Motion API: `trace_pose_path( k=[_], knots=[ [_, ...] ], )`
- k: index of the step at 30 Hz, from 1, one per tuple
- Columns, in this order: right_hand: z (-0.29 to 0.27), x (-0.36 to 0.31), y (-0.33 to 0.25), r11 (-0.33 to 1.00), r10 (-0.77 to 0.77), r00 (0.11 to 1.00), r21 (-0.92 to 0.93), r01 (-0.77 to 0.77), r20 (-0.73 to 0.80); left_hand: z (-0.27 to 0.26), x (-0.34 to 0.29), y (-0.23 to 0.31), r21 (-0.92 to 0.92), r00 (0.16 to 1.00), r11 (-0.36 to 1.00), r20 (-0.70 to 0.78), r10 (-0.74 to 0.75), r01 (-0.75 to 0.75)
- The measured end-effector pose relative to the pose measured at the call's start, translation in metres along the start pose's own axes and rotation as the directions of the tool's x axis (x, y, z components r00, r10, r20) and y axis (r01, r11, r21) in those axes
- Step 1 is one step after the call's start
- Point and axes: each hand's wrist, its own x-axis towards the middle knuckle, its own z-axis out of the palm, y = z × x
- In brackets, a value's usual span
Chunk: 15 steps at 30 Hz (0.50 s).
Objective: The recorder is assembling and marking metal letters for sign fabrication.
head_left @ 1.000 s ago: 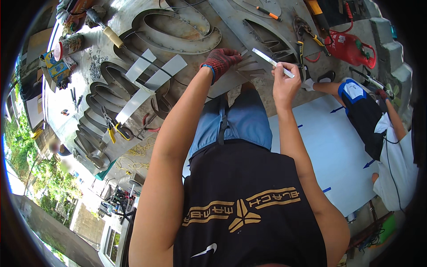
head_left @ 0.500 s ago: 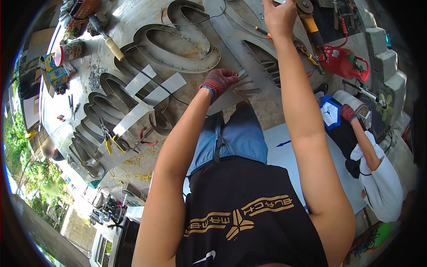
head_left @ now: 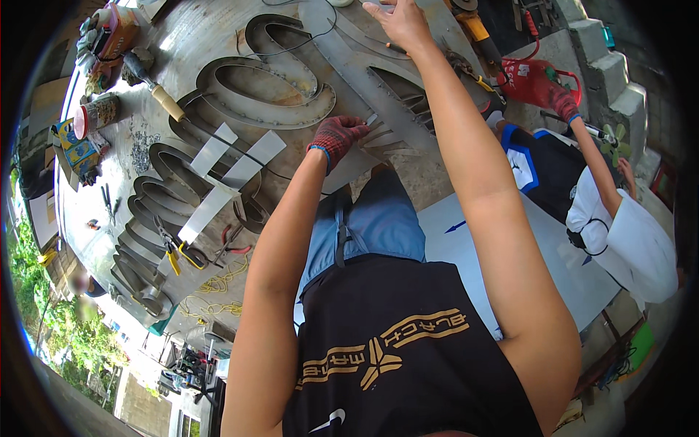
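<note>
My left hand (head_left: 339, 138), in a red and dark knit glove, is closed in a pinch on a small light metal strip (head_left: 372, 119). It is held over the flat grey metal sheet near the table's front edge. My bare right hand (head_left: 405, 28) reaches to the far side, thumb apart from the fingers; some fingertips are cut off by the top edge. Close to its left lies a white round object (head_left: 339, 2), partly out of view. A large curved metal letter shell (head_left: 273, 119) lies left of my gloved hand. White flat strips (head_left: 256, 158) lie over smaller letter shells.
Yellow-handled pliers (head_left: 172, 255), a wooden-handled tool (head_left: 167, 102) with a black cord, and a dirty jar (head_left: 98, 115) are on the left. A yellow angle grinder (head_left: 475, 28) lies far right. Beyond it, a co-worker's gloved hand (head_left: 563, 103) is at a red tank (head_left: 526, 81).
The view has shifted, so table items appear further left. My right hand's thumb now shows spread out. The co-worker's gloved hand has moved up to the red tank. My left hand keeps its pinch.
</note>
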Motion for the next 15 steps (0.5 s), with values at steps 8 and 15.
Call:
trace_pose_path(
  k=[8,15],
  knots=[
    [-0.08,-0.089,0.031,0.994,-0.107,0.967,-0.047,0.099,-0.231,0.004,0.006,-0.002,-0.002,0.999,0.999,-0.006,0.047,-0.047],
    [-0.11,-0.184,0.067,0.973,0.111,0.958,0.227,-0.05,-0.264,0.008,0.007,0.004,0.009,0.999,0.999,0.026,0.041,-0.041]
  ],
)
